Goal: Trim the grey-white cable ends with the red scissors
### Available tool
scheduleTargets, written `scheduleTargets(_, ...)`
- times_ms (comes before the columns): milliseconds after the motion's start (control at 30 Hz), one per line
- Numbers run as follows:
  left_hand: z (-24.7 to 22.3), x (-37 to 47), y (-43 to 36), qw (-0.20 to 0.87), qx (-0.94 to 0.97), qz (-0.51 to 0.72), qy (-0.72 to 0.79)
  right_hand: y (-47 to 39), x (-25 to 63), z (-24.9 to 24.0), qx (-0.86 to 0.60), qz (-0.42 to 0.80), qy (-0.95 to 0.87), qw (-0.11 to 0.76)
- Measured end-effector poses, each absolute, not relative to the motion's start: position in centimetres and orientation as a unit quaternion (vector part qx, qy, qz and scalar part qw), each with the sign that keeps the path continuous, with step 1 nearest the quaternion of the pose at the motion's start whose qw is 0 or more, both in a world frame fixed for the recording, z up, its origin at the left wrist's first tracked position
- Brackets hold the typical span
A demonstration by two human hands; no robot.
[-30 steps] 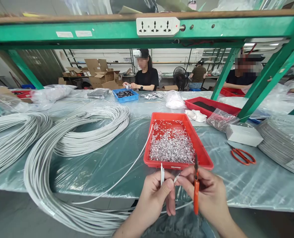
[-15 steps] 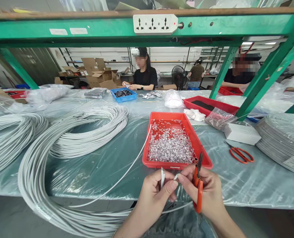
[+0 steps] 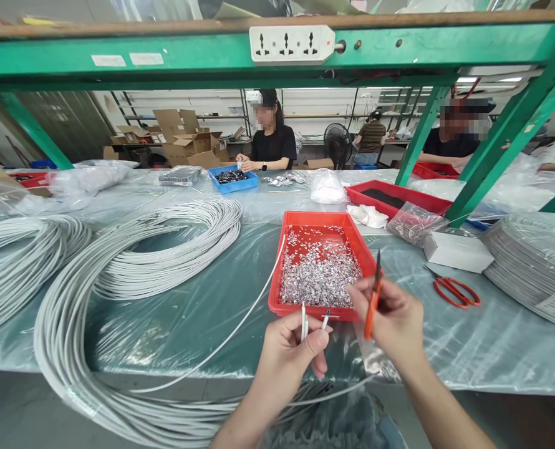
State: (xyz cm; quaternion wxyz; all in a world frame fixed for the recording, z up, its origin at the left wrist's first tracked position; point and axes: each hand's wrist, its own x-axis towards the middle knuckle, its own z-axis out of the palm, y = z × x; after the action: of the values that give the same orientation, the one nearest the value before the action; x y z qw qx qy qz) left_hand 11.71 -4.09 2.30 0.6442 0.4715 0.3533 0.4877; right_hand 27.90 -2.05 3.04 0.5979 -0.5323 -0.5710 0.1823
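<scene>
The plastic-covered worktop (image 3: 174, 333) bears a white cable coil (image 3: 62, 349) overhanging its near edge and a red tray (image 3: 359, 243) of silvery pieces (image 3: 319, 277). By the tray's near right corner, the right hand (image 3: 398, 318) wraps its fingers round orange-handled scissors (image 3: 371, 312), blades upward; whether the fingertips pinch anything else I cannot tell. The left hand (image 3: 289, 350) has its fingers closed on several cable ends (image 3: 304, 324).

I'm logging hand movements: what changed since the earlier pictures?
The right hand let go of the cable end and moved forward and right, toward the red tray. The left hand still grips that end; the right still holds the cutters.
</scene>
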Motion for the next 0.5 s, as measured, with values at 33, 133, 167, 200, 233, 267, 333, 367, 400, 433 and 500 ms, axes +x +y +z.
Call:
scheduleTargets(33, 2.4, 11.7, -4.1, 0.659, 0.456, 0.491, 0.341, -0.9, 28.7, 3.4, -0.539, 0.17, -0.572, 0.595)
scheduleTargets(133, 2.5, 11.6, -4.0, 0.694, 0.415, 0.499, 0.312, 2.1, 30.6, 4.2, -0.542, 0.176, -0.597, 0.565)
scheduleTargets(167, 2.6, 11.6, -3.9, 0.703, 0.405, 0.499, 0.306, 2.7, 30.9, 4.4, -0.532, 0.192, -0.61, 0.555)
scheduleTargets(200, 2.6, 11.5, -3.9, 0.708, 0.398, 0.499, 0.302, 2.9, 30.9, 4.5, -0.519, 0.213, -0.623, 0.545)
scheduleTargets(233, 2.7, 11.5, -3.9, 0.711, 0.395, 0.5, 0.299, 2.9, 30.7, 4.5, -0.503, 0.238, -0.634, 0.537)
scheduleTargets(267, 2.7, 11.5, -3.9, 0.71, 0.395, 0.501, 0.299, 2.7, 30.4, 4.4, -0.488, 0.263, -0.643, 0.529)
scheduleTargets(333, 2.8, 11.6, -3.8, 0.699, 0.402, 0.506, 0.307, 1.7, 29.4, 4.3, -0.461, 0.31, -0.651, 0.517)
scheduleTargets(367, 2.8, 11.6, -3.8, 0.69, 0.408, 0.508, 0.315, 1.0, 28.9, 4.3, -0.453, 0.329, -0.652, 0.512)
scheduleTargets(400, 2.7, 11.7, -3.7, 0.679, 0.417, 0.51, 0.324, 0.3, 28.4, 4.4, -0.447, 0.344, -0.653, 0.506)
scheduleTargets(433, 2.6, 11.8, -3.6, 0.669, 0.426, 0.51, 0.333, -0.3, 28.0, 4.5, -0.44, 0.362, -0.653, 0.499)
scheduleTargets(500, 2.3, 11.9, -3.5, 0.65, 0.448, 0.504, 0.35, -1.4, 27.5, 4.7, -0.423, 0.413, -0.642, 0.487)
